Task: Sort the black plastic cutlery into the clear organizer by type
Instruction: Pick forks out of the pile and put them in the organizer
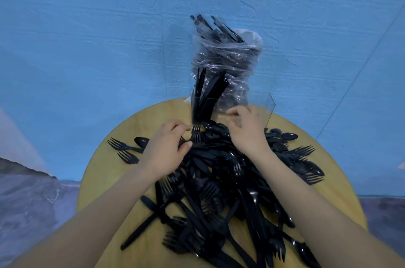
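Both my hands are down at the far edge of the heap of black cutlery point(219, 182) that covers most of the round yellow tabletop point(105, 171). My left hand point(166, 151) lies on the heap with its fingers curled, the thumb and fingertips closing on a piece near the fork point(196, 134) that points toward the organizer; whether that grip really has hold of the piece I cannot tell, since my own fingers hide the contact. My right hand point(246, 129) hovers just beside it, fingers bent loosely, its grip narrow and holding nothing that I can see. The clear organizer point(268, 112) stands at the far rim of the tabletop, right in front of my fingertips. Its left compartment holds a bundle of upright knives point(205, 94), with what look like fork tines among them. Behind it a crumpled clear plastic bag point(228, 59) stands stuffed with more black cutlery, handles sticking out of the top. To the left of the heap two forks point(123, 149) and a spoon point(141, 141) lie apart on bare wood. On the right, spoons point(289, 136) and forks spill toward the edge. A wrinkled blue sheet point(87, 48) fills the background.
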`<act>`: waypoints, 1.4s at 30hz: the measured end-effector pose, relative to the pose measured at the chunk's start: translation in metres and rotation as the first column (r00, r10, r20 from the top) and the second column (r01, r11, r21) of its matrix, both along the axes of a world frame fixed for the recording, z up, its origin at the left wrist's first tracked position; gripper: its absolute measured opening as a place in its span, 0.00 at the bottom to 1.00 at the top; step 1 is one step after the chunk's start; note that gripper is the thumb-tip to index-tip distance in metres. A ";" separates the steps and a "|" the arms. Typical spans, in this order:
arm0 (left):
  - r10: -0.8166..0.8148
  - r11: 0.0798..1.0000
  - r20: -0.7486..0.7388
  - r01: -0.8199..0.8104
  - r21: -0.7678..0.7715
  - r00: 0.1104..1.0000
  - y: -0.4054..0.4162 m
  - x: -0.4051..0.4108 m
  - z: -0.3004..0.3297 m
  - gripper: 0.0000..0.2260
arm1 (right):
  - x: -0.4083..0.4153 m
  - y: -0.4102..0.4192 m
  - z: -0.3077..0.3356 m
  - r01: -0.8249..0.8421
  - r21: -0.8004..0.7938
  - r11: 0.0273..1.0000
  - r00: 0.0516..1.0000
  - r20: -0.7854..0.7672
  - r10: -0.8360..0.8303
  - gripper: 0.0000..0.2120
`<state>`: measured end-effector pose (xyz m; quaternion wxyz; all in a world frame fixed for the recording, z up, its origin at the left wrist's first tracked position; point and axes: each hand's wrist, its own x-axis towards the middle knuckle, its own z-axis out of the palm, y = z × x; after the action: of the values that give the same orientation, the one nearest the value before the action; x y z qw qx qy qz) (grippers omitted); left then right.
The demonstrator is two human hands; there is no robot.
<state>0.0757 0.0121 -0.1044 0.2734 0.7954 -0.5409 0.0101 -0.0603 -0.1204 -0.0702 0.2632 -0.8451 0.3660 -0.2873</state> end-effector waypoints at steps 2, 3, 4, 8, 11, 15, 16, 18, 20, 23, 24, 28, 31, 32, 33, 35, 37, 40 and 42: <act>0.027 0.999 -0.015 -0.026 0.021 1.000 0.022 -0.008 -0.008 0.18 | -0.014 0.017 -0.006 0.002 0.045 0.999 0.998 -0.061 0.001 0.09; 0.036 0.999 -0.027 -0.036 0.023 0.999 0.034 -0.013 -0.012 0.18 | -0.022 0.026 -0.009 0.002 0.058 0.998 0.996 -0.089 0.004 0.10; 0.041 0.999 -0.044 -0.040 0.019 0.998 0.045 -0.016 -0.015 0.19 | -0.030 0.034 -0.011 -0.003 0.060 0.998 0.994 -0.107 0.009 0.11; 0.022 1.000 -0.110 -0.023 -0.005 0.994 0.087 -0.030 -0.025 0.26 | -0.060 0.065 -0.021 -0.030 0.035 0.999 0.991 -0.130 0.035 0.13; 0.024 0.999 -0.133 -0.020 0.033 0.991 0.102 -0.036 -0.034 0.30 | -0.073 0.083 -0.030 -0.054 -0.002 0.999 0.983 -0.175 0.053 0.16; 0.038 0.999 -0.128 -0.035 0.022 0.991 0.106 -0.043 -0.043 0.26 | -0.079 0.098 -0.046 -0.127 -0.080 0.989 0.939 -0.330 0.094 0.21; 0.048 0.999 -0.128 -0.047 0.010 0.991 0.106 -0.043 -0.045 0.24 | -0.079 0.099 -0.049 -0.139 -0.095 0.986 0.936 -0.337 0.099 0.21; 0.055 0.998 -0.128 -0.057 -0.011 0.990 0.105 -0.043 -0.047 0.20 | -0.078 0.098 -0.053 -0.161 -0.113 0.980 0.938 -0.325 0.116 0.18; 0.044 0.999 -0.116 -0.046 -0.020 0.992 0.105 -0.043 -0.048 0.18 | -0.076 0.095 -0.054 -0.176 -0.111 0.978 0.944 -0.301 0.136 0.15; 0.030 0.999 -0.105 -0.033 -0.031 0.994 0.106 -0.044 -0.048 0.17 | -0.070 0.092 -0.053 -0.158 -0.143 0.977 0.963 -0.241 0.121 0.13; 0.032 0.999 -0.104 -0.036 -0.034 0.994 0.106 -0.044 -0.048 0.16 | -0.068 0.093 -0.053 -0.151 -0.163 0.975 0.971 -0.212 0.115 0.13; 0.060 0.995 -0.115 -0.068 -0.067 0.992 0.106 -0.044 -0.050 0.15 | -0.055 0.105 -0.050 -0.246 -0.249 0.937 0.953 -0.241 0.186 0.18; 0.060 0.993 -0.112 -0.070 -0.090 0.992 0.106 -0.043 -0.051 0.19 | -0.048 0.110 -0.054 -0.348 -0.215 0.913 0.871 -0.434 0.230 0.23; 0.049 0.995 -0.110 -0.058 -0.083 0.993 0.105 -0.042 -0.051 0.21 | -0.047 0.109 -0.055 -0.354 -0.202 0.913 0.858 -0.459 0.231 0.24; 0.038 0.997 -0.105 -0.046 -0.065 0.994 0.105 -0.042 -0.051 0.22 | -0.047 0.109 -0.056 -0.353 -0.196 0.915 0.858 -0.457 0.234 0.23; 0.028 1.000 -0.070 -0.028 -0.003 0.997 0.104 -0.042 -0.051 0.24 | -0.046 0.107 -0.055 -0.351 -0.188 0.917 0.874 -0.418 0.248 0.23; 0.033 0.998 -0.027 -0.031 0.047 0.999 0.103 -0.041 -0.052 0.24 | -0.047 0.106 -0.054 -0.358 -0.168 0.918 0.882 -0.383 0.274 0.23; 0.036 0.999 -0.016 -0.036 0.026 0.999 0.103 -0.040 -0.052 0.19 | -0.049 0.104 -0.056 -0.355 -0.146 0.923 0.898 -0.328 0.294 0.19; 0.035 0.999 -0.008 -0.035 -0.004 0.999 0.104 -0.040 -0.053 0.15 | -0.051 0.101 -0.056 -0.324 -0.149 0.934 0.925 -0.257 0.280 0.13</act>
<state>0.0355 0.1157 -0.1569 0.2769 0.8042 -0.5258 0.0126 -0.1109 -0.0198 -0.1266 0.1789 -0.9402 0.2303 -0.1759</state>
